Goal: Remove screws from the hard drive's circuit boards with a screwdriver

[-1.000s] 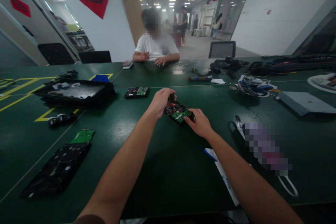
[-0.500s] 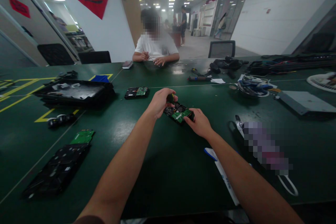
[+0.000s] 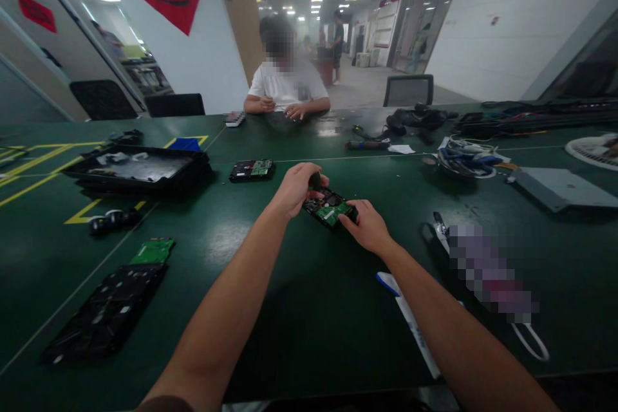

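In the middle of the table lies a hard drive point(image 3: 332, 214), its green circuit board facing up. My right hand point(image 3: 367, 225) grips its near right end, thumb on top of the board. Above the far left end, my left hand point(image 3: 295, 188) is closed around a dark, stubby handle point(image 3: 315, 180) that looks like a screwdriver's; its tip is hidden by the fingers. Another hard drive point(image 3: 252, 170) rests further back to the left. At the near left are dark hard drives point(image 3: 109, 306) with a green circuit board point(image 3: 153, 250) at their far end.
A black tray point(image 3: 193, 174) stands at the left. On the right are a bowl of cables point(image 3: 466, 161), a grey metal box point(image 3: 564, 188) and a blurred-out pouch point(image 3: 490, 270). A blue-white packet point(image 3: 419, 335) lies under my right forearm. A person point(image 3: 290, 87) sits opposite.
Both hands stay almost in place on the hard drive. The handle in my left hand seems slightly turned, with its yellowish part less visible now.
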Motion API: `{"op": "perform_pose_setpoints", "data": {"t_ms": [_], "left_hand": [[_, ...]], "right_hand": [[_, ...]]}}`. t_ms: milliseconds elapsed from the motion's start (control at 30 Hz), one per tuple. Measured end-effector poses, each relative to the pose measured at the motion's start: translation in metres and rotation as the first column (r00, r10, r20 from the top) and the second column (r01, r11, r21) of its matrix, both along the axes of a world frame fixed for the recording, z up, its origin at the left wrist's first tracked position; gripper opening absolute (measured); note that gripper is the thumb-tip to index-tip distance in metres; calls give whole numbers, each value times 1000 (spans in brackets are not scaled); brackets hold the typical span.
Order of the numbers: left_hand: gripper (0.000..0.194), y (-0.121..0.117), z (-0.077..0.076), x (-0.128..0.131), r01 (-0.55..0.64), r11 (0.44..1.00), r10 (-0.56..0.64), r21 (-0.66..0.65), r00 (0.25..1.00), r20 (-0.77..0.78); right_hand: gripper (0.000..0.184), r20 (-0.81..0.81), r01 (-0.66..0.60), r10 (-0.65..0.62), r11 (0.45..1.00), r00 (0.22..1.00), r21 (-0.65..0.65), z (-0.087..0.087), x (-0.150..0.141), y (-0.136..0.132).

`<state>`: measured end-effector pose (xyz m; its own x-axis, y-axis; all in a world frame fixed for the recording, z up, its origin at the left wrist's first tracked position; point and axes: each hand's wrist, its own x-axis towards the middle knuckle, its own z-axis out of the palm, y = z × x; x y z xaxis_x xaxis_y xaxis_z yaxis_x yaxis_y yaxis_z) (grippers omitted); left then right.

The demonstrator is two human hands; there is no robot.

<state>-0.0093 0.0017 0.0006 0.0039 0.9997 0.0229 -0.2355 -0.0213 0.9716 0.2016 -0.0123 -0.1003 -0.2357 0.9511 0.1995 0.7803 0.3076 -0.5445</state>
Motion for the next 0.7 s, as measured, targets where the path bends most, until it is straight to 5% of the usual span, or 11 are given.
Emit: {"op": "perform_pose_setpoints", "data": {"t_ms": [200,467,700], "left_hand": [[18,4,-2,-2,-94,992,97,81,994,-45],[21,4,-3,-3,11,1000,-11,-10,999,45],[19,3,-2,-4,-3,999,6,51,999,-48]], "right_hand": [[51,2,0,0,1000,1000,-1,1,0,-1],[49,4,-6,6,1000,1000,19,0,1,0],[51,11,-10,9,1000,1000,15,-2,1,1]]}}
